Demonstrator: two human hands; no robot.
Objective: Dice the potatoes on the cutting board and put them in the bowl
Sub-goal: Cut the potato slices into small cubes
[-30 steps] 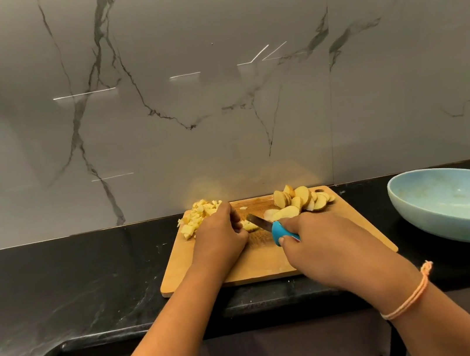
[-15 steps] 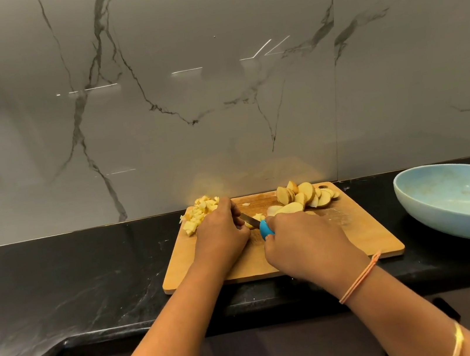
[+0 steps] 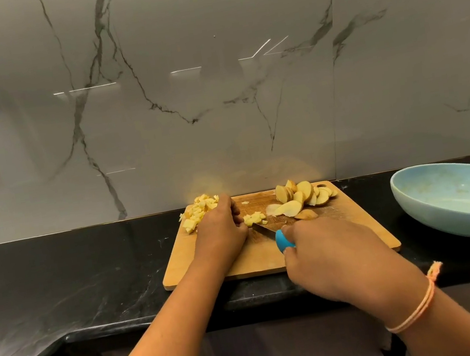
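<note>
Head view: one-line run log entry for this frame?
step: dicing | right hand: grips blue-handled knife | left hand: on wooden cutting board by small diced potato pile | pale blue bowl: no potato

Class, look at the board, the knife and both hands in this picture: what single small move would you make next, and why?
Probably sweep the small fresh dice left to join the diced pile. The left hand already rests beside them, the knife in the right hand has finished that cut, and slices wait uncut on the cutting board. The bowl holds no potato.
</note>
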